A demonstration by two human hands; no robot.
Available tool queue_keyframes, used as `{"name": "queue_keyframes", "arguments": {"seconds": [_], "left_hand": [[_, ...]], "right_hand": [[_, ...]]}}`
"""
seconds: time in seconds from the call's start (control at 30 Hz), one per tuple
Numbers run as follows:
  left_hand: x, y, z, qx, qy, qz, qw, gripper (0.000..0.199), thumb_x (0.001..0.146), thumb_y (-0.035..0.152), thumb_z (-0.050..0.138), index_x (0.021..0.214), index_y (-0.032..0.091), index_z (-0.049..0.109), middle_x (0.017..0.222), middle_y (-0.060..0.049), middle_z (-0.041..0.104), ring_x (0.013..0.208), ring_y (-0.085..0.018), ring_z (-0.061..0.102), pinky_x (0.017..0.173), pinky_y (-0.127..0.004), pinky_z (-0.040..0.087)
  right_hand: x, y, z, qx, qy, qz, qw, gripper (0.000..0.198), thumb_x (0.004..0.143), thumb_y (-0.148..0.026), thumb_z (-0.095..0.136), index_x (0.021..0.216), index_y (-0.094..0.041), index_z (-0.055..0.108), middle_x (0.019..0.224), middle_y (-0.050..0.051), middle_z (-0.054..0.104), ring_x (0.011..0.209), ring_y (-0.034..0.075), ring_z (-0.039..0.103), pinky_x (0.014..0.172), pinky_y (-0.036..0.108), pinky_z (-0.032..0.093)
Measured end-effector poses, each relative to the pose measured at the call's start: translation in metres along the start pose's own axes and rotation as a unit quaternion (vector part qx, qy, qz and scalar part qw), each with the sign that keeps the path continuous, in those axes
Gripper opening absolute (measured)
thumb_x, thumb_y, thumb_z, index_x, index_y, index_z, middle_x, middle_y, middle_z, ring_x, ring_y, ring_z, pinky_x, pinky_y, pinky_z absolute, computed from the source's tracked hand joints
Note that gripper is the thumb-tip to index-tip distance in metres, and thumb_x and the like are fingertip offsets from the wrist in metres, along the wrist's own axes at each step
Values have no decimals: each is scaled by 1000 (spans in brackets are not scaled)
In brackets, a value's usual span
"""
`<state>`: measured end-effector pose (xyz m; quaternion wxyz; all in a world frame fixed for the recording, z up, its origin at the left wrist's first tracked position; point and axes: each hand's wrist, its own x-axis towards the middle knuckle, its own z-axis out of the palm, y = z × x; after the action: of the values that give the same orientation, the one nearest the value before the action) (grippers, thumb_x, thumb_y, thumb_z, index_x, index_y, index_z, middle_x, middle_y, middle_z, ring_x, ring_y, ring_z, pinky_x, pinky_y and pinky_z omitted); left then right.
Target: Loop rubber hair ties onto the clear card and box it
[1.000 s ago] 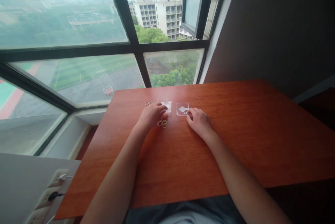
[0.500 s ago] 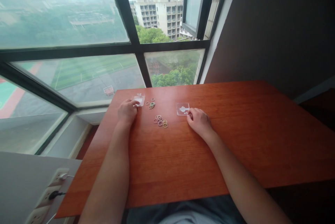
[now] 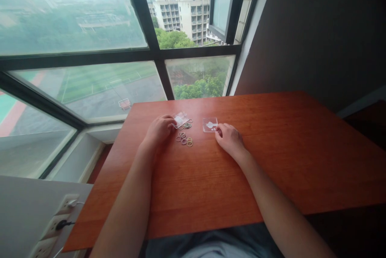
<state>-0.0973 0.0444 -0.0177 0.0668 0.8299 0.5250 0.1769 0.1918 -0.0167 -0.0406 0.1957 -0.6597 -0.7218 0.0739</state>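
Hands rest curled: left (image 3: 159, 129) pinching clear lid (image 3: 181, 119), right (image 3: 229, 140) touching clear box (image 3: 210, 124).

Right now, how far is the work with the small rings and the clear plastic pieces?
Early, it seems. The small coloured rings lie loose on the reddish wooden table. The left hand holds a small clear plastic lid tilted beside them. The right hand touches the clear square plastic box. No rings visibly sit inside it.

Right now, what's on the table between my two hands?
In the head view, a loose cluster of small coloured rings lies on the table between the left hand and the right hand.
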Motion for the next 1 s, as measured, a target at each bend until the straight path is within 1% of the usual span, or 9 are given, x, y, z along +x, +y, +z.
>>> {"name": "queue_keyframes", "arguments": {"seconds": [0.13,0.27,0.4,0.5,0.63,0.73,0.8,0.9,1.0], "left_hand": [[1,16,-3,-50,-60,20,997,22,76,15,53,80,20,74,98,-4,68,80,-16,62,75,-24,46],[1,25,-6,-98,-123,30,987,23,69,8,51,71,17,73,90,-4,68,72,-13,61,68,-21,45],[-1,26,-9,-125,-143,34,981,22,69,8,52,72,16,72,88,-4,67,69,-12,60,66,-20,45],[-2,21,-10,-126,-129,19,983,18,74,17,57,82,18,74,87,-4,68,71,-14,60,67,-21,45],[-1,16,-7,-51,-73,-22,996,19,76,24,60,88,21,74,87,-4,68,73,-16,61,67,-23,44],[1,21,1,-8,-42,-30,999,21,80,25,57,91,23,74,94,-5,68,72,-16,61,65,-24,43],[3,27,8,-5,-29,-18,999,23,83,25,54,92,23,74,100,-5,67,72,-15,61,66,-24,43],[5,35,15,-28,-32,18,999,22,83,23,53,90,24,74,102,-4,67,77,-15,62,71,-24,45],[6,36,15,-52,-55,27,997,20,80,20,55,83,23,75,100,-3,67,77,-14,62,73,-23,46]], "right_hand": [[1,2,0,1,3,5,1000,12,84,-22,50,87,-22,62,88,4,65,84,18,56,70,27,36],[1,4,0,-2,8,8,1000,11,84,-22,51,86,-22,62,88,5,64,83,18,55,69,27,36],[0,4,1,3,15,-3,1000,12,85,-22,50,86,-21,62,87,5,64,82,18,55,69,28,36],[0,3,3,16,6,-31,999,12,84,-20,49,85,-21,61,86,4,62,82,17,55,70,27,37],[0,1,4,29,-8,-72,997,11,80,-15,51,82,-21,60,85,4,61,84,17,54,73,26,37],[-1,0,3,32,-20,-97,995,11,76,-13,51,79,-21,59,84,3,61,83,17,53,74,26,37],[-2,0,3,25,-26,-108,993,11,76,-12,51,77,-21,58,83,3,61,81,17,53,72,26,37],[-3,0,0,9,-25,-97,995,12,78,-13,50,77,-21,59,83,2,61,81,16,53,70,26,36],[-3,2,-4,-17,-13,-46,999,12,80,-16,50,80,-22,60,86,3,62,82,17,54,67,27,34]]}}
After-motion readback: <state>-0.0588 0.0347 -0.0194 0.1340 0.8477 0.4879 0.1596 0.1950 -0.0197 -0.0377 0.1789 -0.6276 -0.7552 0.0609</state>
